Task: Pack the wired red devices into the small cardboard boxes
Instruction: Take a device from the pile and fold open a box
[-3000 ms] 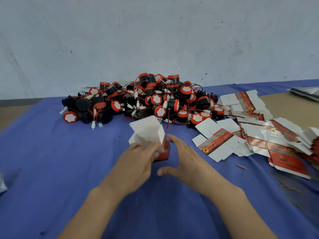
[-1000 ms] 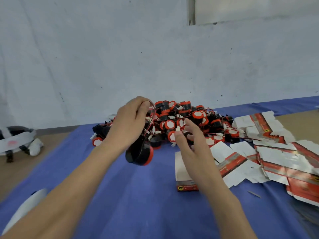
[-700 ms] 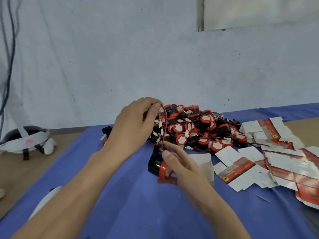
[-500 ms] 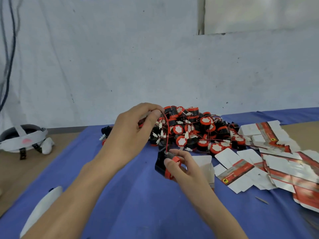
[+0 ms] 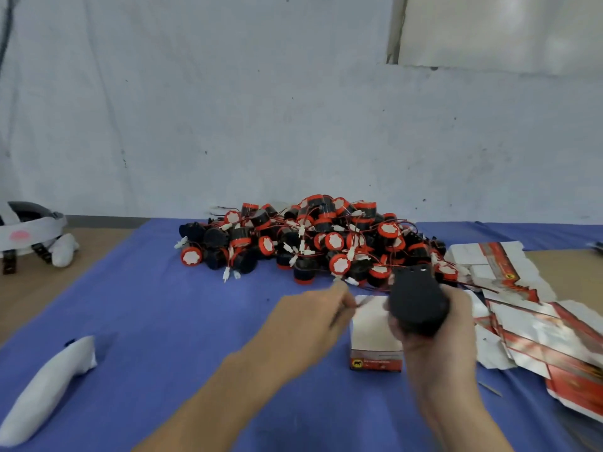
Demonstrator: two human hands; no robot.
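Dozens of black-and-red round wired devices (image 5: 326, 243) are heaped at the centre of the frame on the blue cloth table cover (image 5: 156, 314), leads and white plugs tangled all through. One black round device (image 5: 416, 305) is out of the heap: the right hand (image 5: 440, 350) has its fingers wrapped round it, holding it up just in front of the small white-and-red cardboard box (image 5: 372, 340), which stands upright on the cloth right of centre, lower down. The left hand (image 5: 310, 324) sits just left of the box, thumb and forefinger pinched on what looks like the device's thin wire (image 5: 362, 301), though it's motion-blurred so I'm not 100% sure. Can't tell if the box top is open, the hand's in the way.

What I'd worry about is that wire. If it doesn't get tucked in with the device it'll hang over the edge and the flap won't shut, or it gets pinched. Nobody's holding the box and it looks light, so pushing the device in off-centre could tip it or shove it along the cloth. Over at the right edge flat unfolded red-and-white cartons (image 5: 538, 324) lie fanned, a white headset (image 5: 29, 230) far left, a white handheld controller (image 5: 49, 386) lower left.
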